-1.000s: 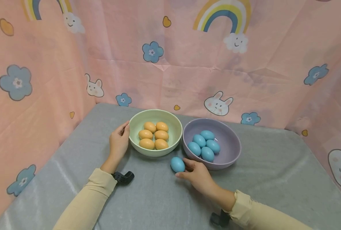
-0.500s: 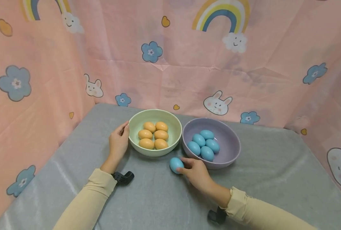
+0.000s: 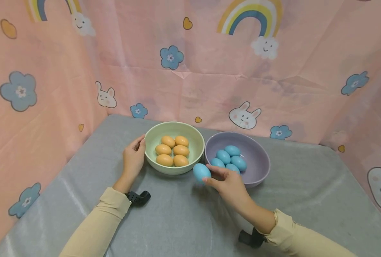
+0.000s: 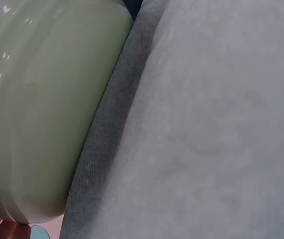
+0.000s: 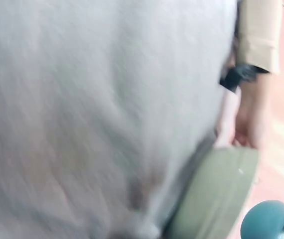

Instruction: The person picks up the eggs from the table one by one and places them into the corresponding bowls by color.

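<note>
My right hand (image 3: 233, 187) pinches a blue egg (image 3: 201, 173) between thumb and fingertips, raised above the cloth in front of the bowls. The same blue egg (image 5: 265, 220) shows at the bottom corner of the right wrist view. Behind this hand is a purple bowl (image 3: 257, 167) with several blue eggs (image 3: 223, 157), partly hidden by the fingers. My left hand (image 3: 134, 157) holds the left side of a light green bowl (image 3: 174, 171), in which several yellow-orange eggs (image 3: 172, 151) lie in pairs. The green bowl's outer wall (image 4: 52, 109) fills the left of the left wrist view.
A grey cloth (image 3: 174, 221) covers the table. Pink printed fabric (image 3: 135, 46) hangs behind it and along both sides. The two bowls stand side by side, rims nearly meeting. Dark wrist cameras (image 3: 139, 198) sit on both forearms.
The right hand has closed its thumb onto the blue egg and lifted it off the cloth, up towards the gap between the bowls. The left hand stays at the green bowl.
</note>
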The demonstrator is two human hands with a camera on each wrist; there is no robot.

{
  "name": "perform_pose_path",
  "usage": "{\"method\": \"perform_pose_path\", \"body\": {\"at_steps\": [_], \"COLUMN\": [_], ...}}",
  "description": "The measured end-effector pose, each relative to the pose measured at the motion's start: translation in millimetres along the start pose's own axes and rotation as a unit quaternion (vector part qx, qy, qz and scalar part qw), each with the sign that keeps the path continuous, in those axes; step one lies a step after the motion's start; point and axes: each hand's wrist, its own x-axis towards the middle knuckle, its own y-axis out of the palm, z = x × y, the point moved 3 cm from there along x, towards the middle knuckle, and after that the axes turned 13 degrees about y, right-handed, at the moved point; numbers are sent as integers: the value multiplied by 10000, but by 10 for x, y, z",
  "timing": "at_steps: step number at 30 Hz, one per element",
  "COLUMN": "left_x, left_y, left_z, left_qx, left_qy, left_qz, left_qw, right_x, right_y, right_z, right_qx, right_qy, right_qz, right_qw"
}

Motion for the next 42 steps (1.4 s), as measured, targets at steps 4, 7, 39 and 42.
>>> {"method": "perform_pose_path", "body": {"at_steps": [4,7,39,42], "left_x": [0,-1,0,-1], "left_y": [4,6,8,10], "left_z": [-5,-7,-9,-5], "left_qx": [-4,-20,44,35], "left_qy": [31,56,65,48], "left_qz": [-16,-19,-5,-12], "left_qw": [10000,10000,10000,10000], "right_x": [-3,3,499,558], "right_y": [-156,-259,-931,-985], "right_z": [81,114,-174,-232], "right_qx": [187,275,-203,-259], "right_qy": [-122,-156,621,752], "right_qz": [-98,-198,-1261,-1367], "right_qw": [9997,9993,9899,9874]}}
